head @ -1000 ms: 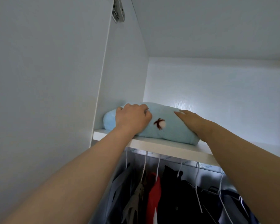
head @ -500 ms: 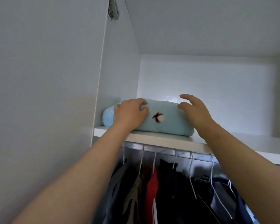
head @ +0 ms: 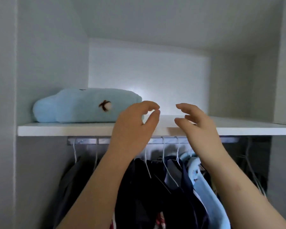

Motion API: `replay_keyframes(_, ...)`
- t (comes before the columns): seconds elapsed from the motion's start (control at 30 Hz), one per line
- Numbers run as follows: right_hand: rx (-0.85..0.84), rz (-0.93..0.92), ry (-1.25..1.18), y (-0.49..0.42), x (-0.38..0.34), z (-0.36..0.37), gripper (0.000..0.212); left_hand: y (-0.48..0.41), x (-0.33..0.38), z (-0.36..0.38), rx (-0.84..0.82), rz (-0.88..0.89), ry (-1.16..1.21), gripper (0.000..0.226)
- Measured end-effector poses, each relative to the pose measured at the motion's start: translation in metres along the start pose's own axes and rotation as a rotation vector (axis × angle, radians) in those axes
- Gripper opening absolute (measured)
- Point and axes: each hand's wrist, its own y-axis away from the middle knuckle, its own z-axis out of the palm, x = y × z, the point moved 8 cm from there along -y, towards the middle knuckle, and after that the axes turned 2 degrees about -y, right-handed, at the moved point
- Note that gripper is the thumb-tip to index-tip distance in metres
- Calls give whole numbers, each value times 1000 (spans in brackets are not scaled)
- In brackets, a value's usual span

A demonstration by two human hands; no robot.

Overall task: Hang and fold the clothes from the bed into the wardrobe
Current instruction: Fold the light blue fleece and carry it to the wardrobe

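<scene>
The folded light-blue fleece garment (head: 86, 105) lies at the left end of the white wardrobe shelf (head: 64, 128). The left hand (head: 134, 123) hovers in front of the garment's right end and the right hand (head: 198, 124) is beside it. Both have loosely curled fingers and hold nothing. Dark clothes (head: 155, 187) hang on hangers below.

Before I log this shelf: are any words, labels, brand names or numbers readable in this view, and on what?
None can be read in this view.
On the folded light-blue garment on the shelf: only a small brown-and-white stitched motif, no letters.
On the hanging rail: a faint bluish smudge, too blurred to tell whether it is print.
On the hanging clothes: no label or print legible.
</scene>
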Motion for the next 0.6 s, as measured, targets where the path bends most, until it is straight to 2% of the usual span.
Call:
replay_keyframes(0.17,130,108,43,53,13,-101,30,33,55,79,-81,-31,322,14)
replay_keyframes(0.33,346,248,183,146,7,-246,31,99,144,198,-307,-148,701,30)
replay_keyframes(0.6,608,454,398,293,-41,-435,26,225,322,323,-658,-290,958,22)
